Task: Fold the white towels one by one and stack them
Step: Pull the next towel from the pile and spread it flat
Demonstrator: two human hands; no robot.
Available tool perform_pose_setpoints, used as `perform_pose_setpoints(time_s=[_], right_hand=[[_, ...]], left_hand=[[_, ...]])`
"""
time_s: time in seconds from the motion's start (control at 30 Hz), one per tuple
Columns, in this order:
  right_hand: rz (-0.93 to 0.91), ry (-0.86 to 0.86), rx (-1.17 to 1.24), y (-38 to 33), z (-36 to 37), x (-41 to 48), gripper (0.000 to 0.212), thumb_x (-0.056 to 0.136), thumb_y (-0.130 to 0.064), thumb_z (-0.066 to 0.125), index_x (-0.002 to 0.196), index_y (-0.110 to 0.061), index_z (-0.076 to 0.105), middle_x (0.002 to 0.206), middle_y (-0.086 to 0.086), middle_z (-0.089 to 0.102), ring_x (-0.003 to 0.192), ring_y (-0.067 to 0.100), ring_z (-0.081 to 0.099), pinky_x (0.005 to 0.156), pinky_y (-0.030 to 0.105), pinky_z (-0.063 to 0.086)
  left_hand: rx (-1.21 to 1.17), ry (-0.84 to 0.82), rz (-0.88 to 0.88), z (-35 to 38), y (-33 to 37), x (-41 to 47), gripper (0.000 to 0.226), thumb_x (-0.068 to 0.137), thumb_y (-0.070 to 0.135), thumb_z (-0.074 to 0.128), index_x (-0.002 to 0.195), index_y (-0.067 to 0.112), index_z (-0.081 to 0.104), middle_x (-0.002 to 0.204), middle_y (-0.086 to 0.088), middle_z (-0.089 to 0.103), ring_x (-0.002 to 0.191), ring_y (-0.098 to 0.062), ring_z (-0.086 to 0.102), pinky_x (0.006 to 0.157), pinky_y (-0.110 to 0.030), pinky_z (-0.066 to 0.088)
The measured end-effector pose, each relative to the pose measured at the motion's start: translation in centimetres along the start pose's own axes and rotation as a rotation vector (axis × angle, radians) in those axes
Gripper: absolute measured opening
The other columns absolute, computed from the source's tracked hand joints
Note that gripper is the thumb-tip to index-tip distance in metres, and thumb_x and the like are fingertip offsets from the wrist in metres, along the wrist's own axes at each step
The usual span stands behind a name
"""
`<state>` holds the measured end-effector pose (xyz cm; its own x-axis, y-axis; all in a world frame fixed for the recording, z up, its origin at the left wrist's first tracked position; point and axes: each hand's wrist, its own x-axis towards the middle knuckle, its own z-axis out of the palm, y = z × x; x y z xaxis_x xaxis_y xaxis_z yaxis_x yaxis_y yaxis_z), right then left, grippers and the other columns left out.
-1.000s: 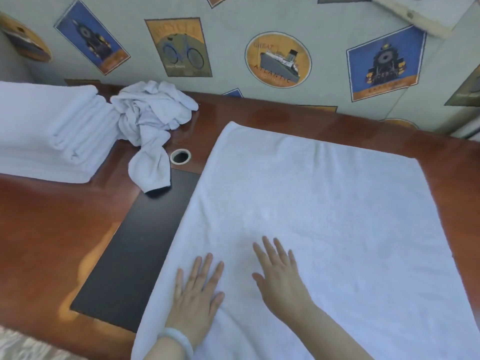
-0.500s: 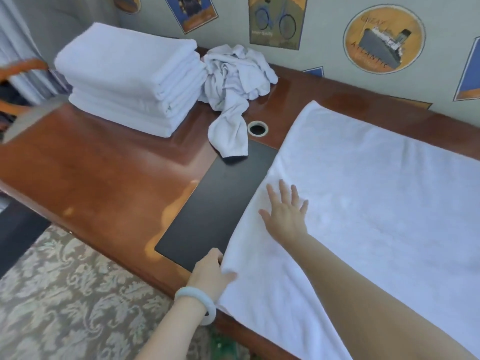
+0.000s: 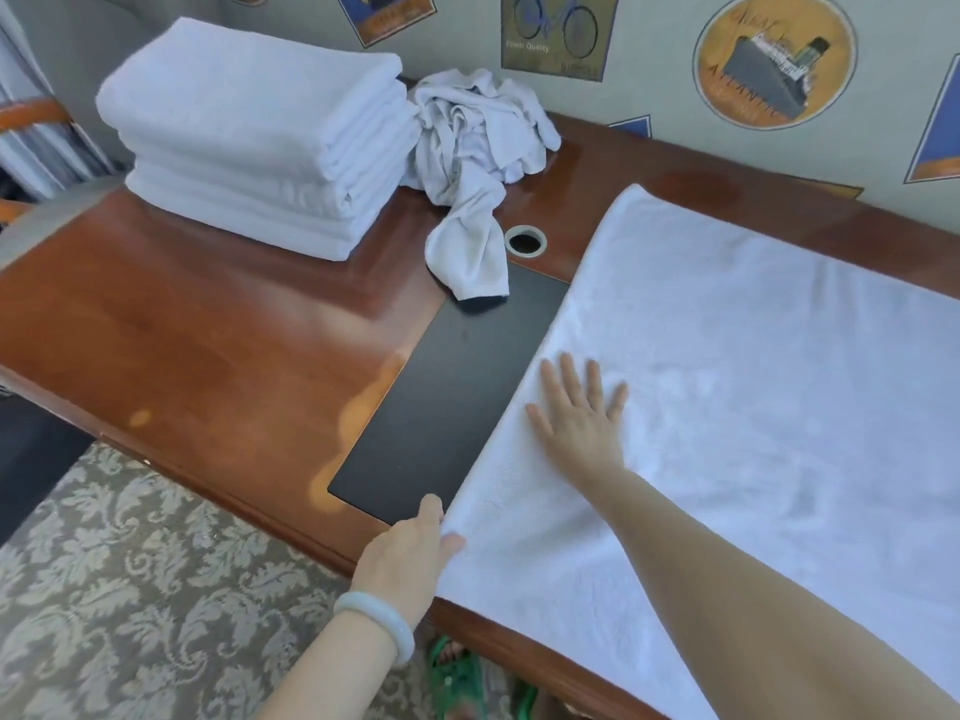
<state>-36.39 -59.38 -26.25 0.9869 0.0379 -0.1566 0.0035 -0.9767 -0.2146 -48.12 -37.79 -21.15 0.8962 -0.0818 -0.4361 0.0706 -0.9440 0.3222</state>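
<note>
L hand (image 3: 410, 553) pinches the left edge of the spread towel (image 3: 753, 381) right at its near-left corner, thumb on top of the cloth and the other fingers mostly hidden at or under the hem. A pale bangle (image 3: 379, 621) sits on that wrist. R hand (image 3: 582, 413) lies flat on the same towel just inside the left edge, a bit farther in than the L hand. Its fingers are straight and spread, palm down, holding nothing, w/ the forearm crossing the towel from the near right. The towel is opened out flat over the right part of the wooden desk (image 3: 208, 330); its near edge hangs a little over the desk front and its left edge overlaps a black inset pad (image 3: 457, 387). Just beyond the pad's far end is a round cable hole (image 3: 525, 240). Far left on the desk stands the stack of folded towels (image 3: 249, 132), white, edges roughly squared. Touching the stack's right side is a crumpled towel (image 3: 472, 148), unfolded, one end trailing toward the near side onto the pad's far edge. Behind the desk runs a wall w/ printed motifs: a ship roundel (image 3: 774, 59) and a bicycle poster (image 3: 556, 28). Near left, below the desk, there's patterned carpet (image 3: 104, 589), and a green sandal (image 3: 457, 667) shows under the desk edge.
</note>
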Motion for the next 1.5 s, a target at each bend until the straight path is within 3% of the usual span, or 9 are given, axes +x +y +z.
perform_pose_setpoints(time_s=[0.13, 0.23, 0.37, 0.6, 0.8, 0.9, 1.0, 1.27, 1.5], right_hand=[[0.131, 0.298, 0.207, 2.2, -1.4, -5.1, 0.059, 0.103, -0.046, 0.018, 0.156, -0.021, 0.021, 0.165, -0.002, 0.01, 0.152, 0.015, 0.0, 0.122, 0.048, -0.007], [0.255, 0.235, 0.141, 4.6, -0.6, -9.7, 0.056, 0.105, -0.035, 0.027, 0.157, -0.015, 0.017, 0.165, 0.002, 0.007, 0.152, 0.015, -0.003, 0.122, 0.047, -0.009], [0.315, 0.091, 0.023, 7.1, 1.1, -14.0, 0.061, 0.102, -0.046, 0.008, 0.158, -0.023, -0.003, 0.165, -0.003, -0.009, 0.15, 0.012, -0.016, 0.122, 0.042, -0.011], [0.613, 0.008, -0.016, 12.9, 0.5, -24.8, 0.071, 0.09, -0.063, -0.009, 0.152, -0.03, -0.017, 0.162, -0.008, -0.018, 0.148, 0.015, -0.022, 0.121, 0.044, -0.014], [0.472, 0.228, 0.18, 14.0, -2.6, -22.8, 0.052, 0.105, -0.031, 0.035, 0.154, -0.014, 0.029, 0.162, 0.003, 0.02, 0.151, 0.018, 0.012, 0.123, 0.043, 0.01], [0.38, 0.235, 0.186, 15.3, -3.4, -18.7, 0.053, 0.106, -0.026, 0.033, 0.156, -0.015, 0.021, 0.163, 0.002, 0.008, 0.152, 0.019, 0.002, 0.124, 0.042, 0.0], [0.422, 0.125, 0.116, 18.4, -2.1, -18.9, 0.056, 0.106, -0.037, 0.022, 0.158, -0.022, 0.008, 0.162, -0.004, -0.006, 0.152, 0.017, -0.007, 0.122, 0.038, -0.012], [0.77, 0.131, 0.012, 27.0, -1.3, -33.7, 0.07, 0.097, -0.055, 0.01, 0.157, -0.02, 0.013, 0.164, 0.002, 0.011, 0.152, 0.019, 0.007, 0.123, 0.046, 0.009], [0.498, 0.202, 0.11, 25.0, -2.3, -27.4, 0.058, 0.105, -0.041, 0.023, 0.157, -0.016, 0.012, 0.162, -0.002, 0.003, 0.152, 0.017, -0.003, 0.123, 0.041, -0.004]], left_hand=[[0.184, 0.324, 0.199, 0.3, 3.9, 1.0, 0.04, 0.091, 0.043, 0.063, 0.117, 0.014, 0.053, 0.11, -0.002, 0.052, 0.098, -0.02, 0.055, 0.085, -0.03, 0.047], [0.212, 0.226, 0.468, 2.3, 8.9, 3.6, 0.059, 0.103, 0.039, 0.037, 0.154, 0.013, 0.023, 0.162, -0.005, 0.016, 0.15, -0.026, 0.011, 0.122, -0.041, 0.006], [0.455, 0.094, 0.523, 6.2, 10.9, 5.6, 0.061, 0.102, 0.049, 0.009, 0.155, 0.029, -0.012, 0.163, 0.002, -0.021, 0.149, -0.024, -0.022, 0.114, -0.063, -0.013], [0.468, 0.176, 0.506, 6.4, 8.9, 5.2, 0.061, 0.098, 0.047, 0.012, 0.155, 0.026, 0.02, 0.164, -0.003, 0.013, 0.151, -0.027, 0.014, 0.113, -0.068, 0.012], [0.323, 0.215, 0.532, 8.0, 14.9, 4.1, 0.058, 0.1, 0.033, 0.02, 0.155, 0.013, 0.023, 0.164, -0.004, 0.007, 0.152, -0.024, 0.004, 0.12, -0.058, 0.006], [0.317, 0.181, 0.7, 10.2, 22.0, 4.3, 0.058, 0.101, 0.037, 0.029, 0.156, 0.019, 0.023, 0.165, 0.0, 0.007, 0.152, -0.023, 0.003, 0.119, -0.057, -0.001], [0.438, 0.125, 0.644, 12.3, 24.1, 5.1, 0.059, 0.101, 0.047, 0.015, 0.157, 0.031, 0.005, 0.165, 0.005, -0.008, 0.152, -0.022, -0.009, 0.113, -0.064, -0.012], [0.514, 0.129, 0.647, 12.4, 22.8, 4.7, 0.063, 0.096, 0.049, 0.011, 0.155, 0.026, 0.017, 0.164, 0.0, 0.012, 0.152, -0.025, 0.009, 0.114, -0.068, 0.007], [0.446, 0.102, 0.827, 14.5, 28.1, 2.1, 0.063, 0.097, 0.041, 0.014, 0.154, 0.021, 0.029, 0.164, -0.003, 0.013, 0.151, -0.026, 0.01, 0.117, -0.064, 0.011]])
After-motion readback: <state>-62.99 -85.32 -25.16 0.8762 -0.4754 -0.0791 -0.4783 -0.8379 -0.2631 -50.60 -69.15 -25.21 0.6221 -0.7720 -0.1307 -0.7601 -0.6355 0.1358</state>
